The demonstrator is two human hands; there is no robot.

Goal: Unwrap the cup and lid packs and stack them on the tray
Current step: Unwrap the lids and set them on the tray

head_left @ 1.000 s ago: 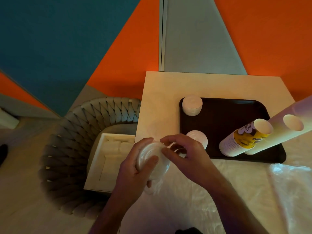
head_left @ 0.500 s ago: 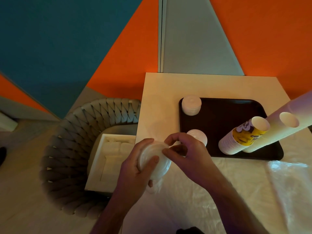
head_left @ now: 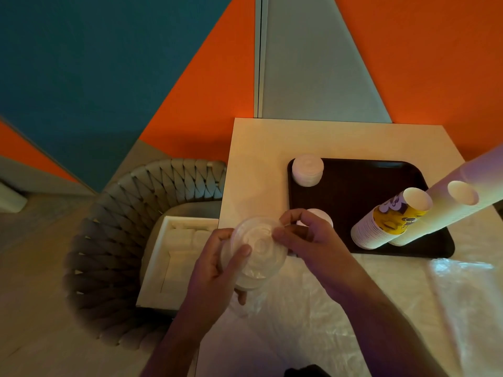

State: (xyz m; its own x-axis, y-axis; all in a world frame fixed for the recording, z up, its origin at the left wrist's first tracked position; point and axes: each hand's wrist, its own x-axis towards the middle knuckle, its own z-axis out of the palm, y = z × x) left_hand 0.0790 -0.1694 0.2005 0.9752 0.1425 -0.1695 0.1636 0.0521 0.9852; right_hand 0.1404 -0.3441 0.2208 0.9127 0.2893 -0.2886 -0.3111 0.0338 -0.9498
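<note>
Left hand [head_left: 215,270] curls round the lid stack [head_left: 255,251]; right hand [head_left: 307,238] pinches its top rim; the tray [head_left: 353,202] lies just beyond the right hand.

One camera only, worn on the person's head, looking forward and steeply down. It sits close over the hands [head_left: 272,248], which fill the lower middle. The wide lens takes in the whole worktop [head_left: 261,159] with its tray [head_left: 353,186], the woven chair [head_left: 114,235] to the left, and the orange and teal wall [head_left: 408,63] bending away above.
</note>
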